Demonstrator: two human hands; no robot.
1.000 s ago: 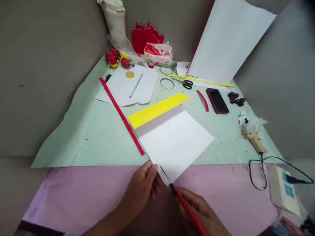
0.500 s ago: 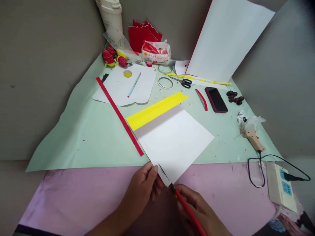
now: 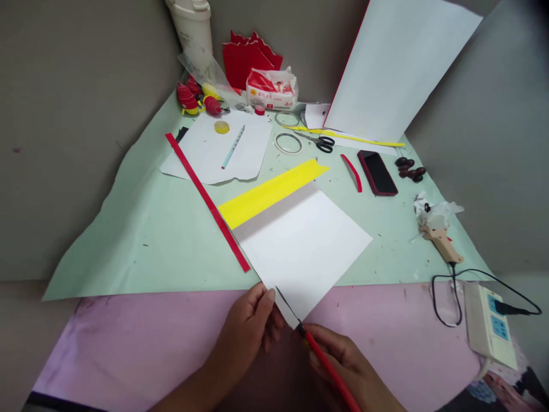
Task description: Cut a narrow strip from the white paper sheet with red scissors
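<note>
A sheet of white paper lies at an angle over the near table edge, its far side folded over to show a yellow face. My left hand pinches the sheet's near left edge between thumb and fingers. In my right hand is a slim red tool with a dark tip; its exact kind is unclear. The tip touches the paper's near corner. A thin dark line, seemingly a slit, runs from beside my left thumb to that tip. A narrow red strip lies left of the sheet.
Behind the sheet are a pencil, tape rolls, black-handled scissors and a phone. A corded tan tool and power strip are at right. A large white sheet leans against the wall.
The dark line near my left thumb now shows longer, reaching closer to the tool's tip. Both hands keep nearly the same place and hold.
</note>
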